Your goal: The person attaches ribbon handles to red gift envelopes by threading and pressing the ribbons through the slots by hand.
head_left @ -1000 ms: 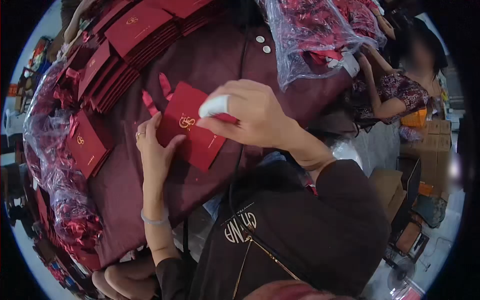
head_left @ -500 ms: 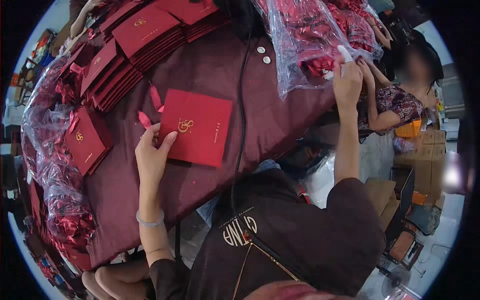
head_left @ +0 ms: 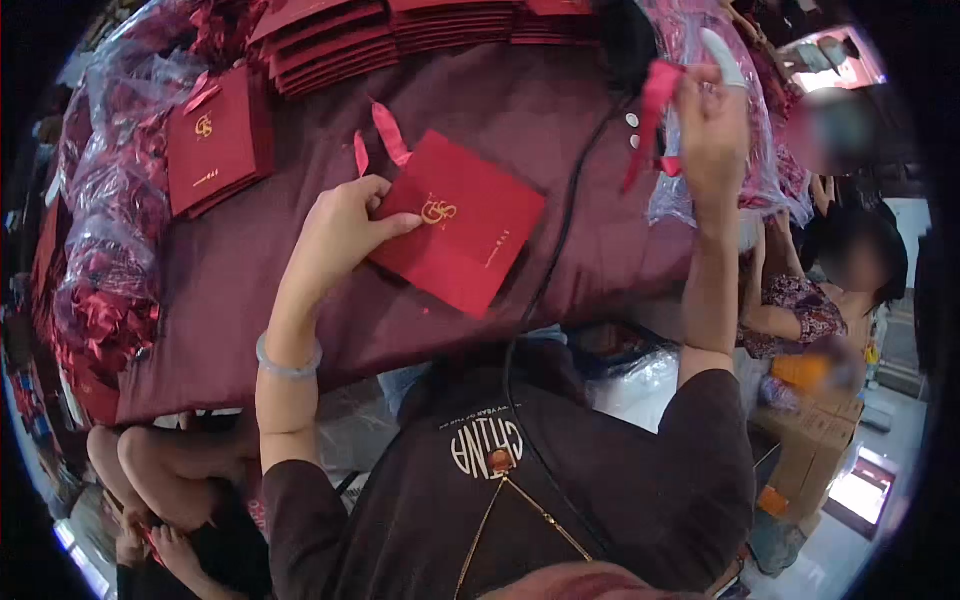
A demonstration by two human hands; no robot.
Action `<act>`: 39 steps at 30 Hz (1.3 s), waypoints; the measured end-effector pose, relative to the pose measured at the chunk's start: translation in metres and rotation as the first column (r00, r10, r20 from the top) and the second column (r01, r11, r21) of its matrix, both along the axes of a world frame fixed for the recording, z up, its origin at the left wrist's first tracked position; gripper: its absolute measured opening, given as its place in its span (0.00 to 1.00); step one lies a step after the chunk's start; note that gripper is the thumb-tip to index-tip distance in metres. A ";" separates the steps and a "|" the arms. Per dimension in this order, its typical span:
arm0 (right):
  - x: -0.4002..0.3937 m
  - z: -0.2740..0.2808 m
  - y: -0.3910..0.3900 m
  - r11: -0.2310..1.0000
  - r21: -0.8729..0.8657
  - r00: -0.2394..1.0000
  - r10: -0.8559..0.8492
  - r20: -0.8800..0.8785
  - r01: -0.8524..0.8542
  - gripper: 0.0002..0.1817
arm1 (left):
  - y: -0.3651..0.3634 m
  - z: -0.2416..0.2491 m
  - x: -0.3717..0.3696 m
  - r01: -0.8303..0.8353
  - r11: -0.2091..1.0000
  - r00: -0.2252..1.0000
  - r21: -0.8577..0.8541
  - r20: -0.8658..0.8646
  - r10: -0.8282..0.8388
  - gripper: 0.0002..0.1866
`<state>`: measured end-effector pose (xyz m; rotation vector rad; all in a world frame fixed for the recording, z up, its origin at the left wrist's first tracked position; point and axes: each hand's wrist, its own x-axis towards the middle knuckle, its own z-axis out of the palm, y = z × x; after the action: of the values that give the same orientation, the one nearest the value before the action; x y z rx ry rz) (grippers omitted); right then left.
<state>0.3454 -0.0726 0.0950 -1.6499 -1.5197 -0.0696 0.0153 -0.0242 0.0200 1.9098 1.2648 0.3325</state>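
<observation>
A flat red gift bag (head_left: 478, 228) with a gold emblem lies tilted over the tablecloth. My left hand (head_left: 350, 228) grips its left edge, thumb on top beside the emblem. Two pink-red ribbon tails (head_left: 388, 133) stick out past the bag's upper left edge. At the upper right, my right hand (head_left: 712, 125) is raised and pinches a loose red ribbon (head_left: 655, 115), which hangs down to the left. One of its fingers wears a white cover. Behind that hand is a clear plastic bag (head_left: 682, 30) of red ribbons.
Stacked red bags (head_left: 335, 55) line the far side; a smaller pile (head_left: 218, 140) stands left beside plastic-wrapped ribbons (head_left: 110, 230). A black cable (head_left: 560, 240) crosses the maroon tablecloth (head_left: 240, 310). Two white discs (head_left: 632, 121) lie near my right hand. Another person (head_left: 800, 300) sits at right.
My right hand has come away from the plastic bag with a red ribbon in its fingers. The gift bag in my left hand has turned clockwise. The head view has shifted.
</observation>
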 end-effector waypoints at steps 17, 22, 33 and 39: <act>-0.063 -0.077 0.066 0.705 -0.431 0.427 0.695 0.579 -0.563 0.14 | 0.019 -0.014 -0.020 0.107 0.977 0.945 -0.182 0.324 -0.044 0.26; -0.060 -0.079 0.072 0.828 -0.282 0.806 0.548 0.225 -0.484 0.08 | 0.021 -0.028 -0.013 0.078 0.976 0.909 -0.204 0.417 0.015 0.16; -0.136 -0.074 0.030 0.757 -0.223 0.778 0.531 -0.337 -0.614 0.07 | 0.032 -0.031 -0.021 0.191 0.909 0.779 -0.370 0.621 0.089 0.21; -0.136 -0.095 0.033 0.775 -0.182 0.751 0.481 -0.453 -0.606 0.07 | 0.033 -0.033 -0.021 0.181 0.891 0.788 -0.417 0.603 0.122 0.23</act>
<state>0.2099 -0.0395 -0.0004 -1.2679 -1.6993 0.8239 -0.0058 0.0087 -0.0129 1.2519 0.7688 0.5393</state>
